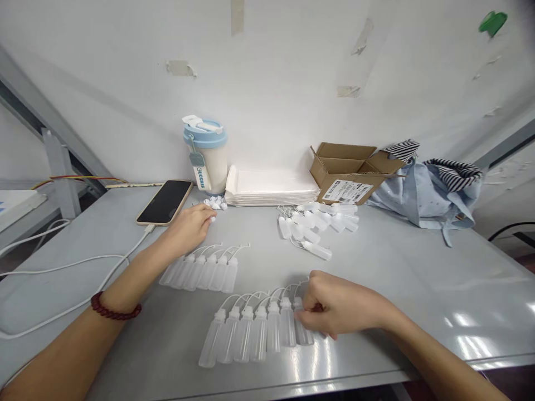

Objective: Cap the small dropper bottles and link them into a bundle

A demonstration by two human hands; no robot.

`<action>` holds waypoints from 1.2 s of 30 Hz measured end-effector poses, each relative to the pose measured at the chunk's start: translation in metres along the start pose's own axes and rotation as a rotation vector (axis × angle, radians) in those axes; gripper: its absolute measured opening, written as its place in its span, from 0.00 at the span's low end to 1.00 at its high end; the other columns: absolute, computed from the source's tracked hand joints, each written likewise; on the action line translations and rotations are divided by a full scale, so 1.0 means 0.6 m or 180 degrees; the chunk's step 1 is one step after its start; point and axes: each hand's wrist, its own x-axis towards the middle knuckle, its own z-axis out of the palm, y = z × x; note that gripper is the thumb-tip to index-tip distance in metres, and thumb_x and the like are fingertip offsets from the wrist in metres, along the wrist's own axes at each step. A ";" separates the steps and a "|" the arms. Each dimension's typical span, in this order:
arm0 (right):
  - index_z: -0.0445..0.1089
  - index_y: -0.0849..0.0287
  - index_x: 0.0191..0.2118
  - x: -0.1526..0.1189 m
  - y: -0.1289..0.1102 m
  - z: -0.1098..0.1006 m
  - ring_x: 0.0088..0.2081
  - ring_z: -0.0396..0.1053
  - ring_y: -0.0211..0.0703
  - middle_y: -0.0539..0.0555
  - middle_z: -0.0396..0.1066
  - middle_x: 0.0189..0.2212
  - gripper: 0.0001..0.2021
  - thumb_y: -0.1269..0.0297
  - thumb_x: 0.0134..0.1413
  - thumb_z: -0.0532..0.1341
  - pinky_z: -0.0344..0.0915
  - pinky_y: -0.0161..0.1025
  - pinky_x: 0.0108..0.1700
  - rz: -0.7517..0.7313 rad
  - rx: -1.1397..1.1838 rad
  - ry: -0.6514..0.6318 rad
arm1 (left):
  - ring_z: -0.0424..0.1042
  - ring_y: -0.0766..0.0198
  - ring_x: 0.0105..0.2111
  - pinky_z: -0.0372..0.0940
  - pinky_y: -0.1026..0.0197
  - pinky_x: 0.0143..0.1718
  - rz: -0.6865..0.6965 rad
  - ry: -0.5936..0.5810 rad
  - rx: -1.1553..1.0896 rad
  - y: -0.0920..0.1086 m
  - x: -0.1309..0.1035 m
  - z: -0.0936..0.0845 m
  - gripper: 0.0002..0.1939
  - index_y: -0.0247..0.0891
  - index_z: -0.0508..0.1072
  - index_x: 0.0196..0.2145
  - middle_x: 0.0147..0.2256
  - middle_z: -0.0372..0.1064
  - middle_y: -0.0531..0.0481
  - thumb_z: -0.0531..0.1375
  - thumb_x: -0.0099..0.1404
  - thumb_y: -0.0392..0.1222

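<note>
My left hand (188, 227) reaches to the small pile of white caps (217, 203) near the cup, its fingers pinched, with a small white cap (212, 219) at the fingertips. At the right end of the front row of small clear plastic squeeze bottles (246, 337), my right hand (334, 303) is curled closed against the last squeeze bottle (304, 334), hiding part of it. Thin tethers arch from the bottle necks. A second row of squeeze bottles (204, 273) lies behind, just below my left wrist.
Loose squeeze bottles (311, 221) lie heaped before an open cardboard box (346, 178). White padded mailers (271, 186) are stacked beside a blue-lidded cup (213, 161). A phone (165, 201) with a white cable (125, 259) lies left; a light-blue cloth bag (422, 192) sits right.
</note>
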 end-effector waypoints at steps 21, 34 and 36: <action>0.59 0.60 0.10 -0.006 0.006 -0.018 0.13 0.56 0.30 0.46 0.61 0.09 0.19 0.66 0.49 0.55 0.55 0.29 0.17 0.0703 -0.0013 -0.0003 | 0.74 0.58 0.39 0.69 0.58 0.40 -0.0569 0.0050 -0.1099 0.089 -0.012 -0.040 0.16 0.36 0.71 0.42 0.39 0.75 0.46 0.52 0.62 0.47; 0.64 0.62 0.20 0.009 0.007 -0.016 0.21 0.56 0.31 0.45 0.59 0.17 0.14 0.65 0.54 0.57 0.52 0.30 0.23 -0.0006 0.0220 0.1269 | 0.74 0.61 0.35 0.69 0.60 0.37 -0.0615 -0.0564 -0.2245 0.156 -0.033 -0.047 0.11 0.38 0.73 0.38 0.38 0.74 0.49 0.57 0.61 0.46; 0.67 0.62 0.25 0.015 0.004 -0.013 0.25 0.59 0.33 0.47 0.62 0.22 0.11 0.64 0.56 0.57 0.56 0.31 0.26 -0.0283 0.0343 0.1493 | 0.73 0.62 0.36 0.69 0.60 0.39 -0.0554 -0.0705 -0.2417 0.166 -0.037 -0.046 0.10 0.39 0.73 0.38 0.38 0.74 0.50 0.58 0.61 0.45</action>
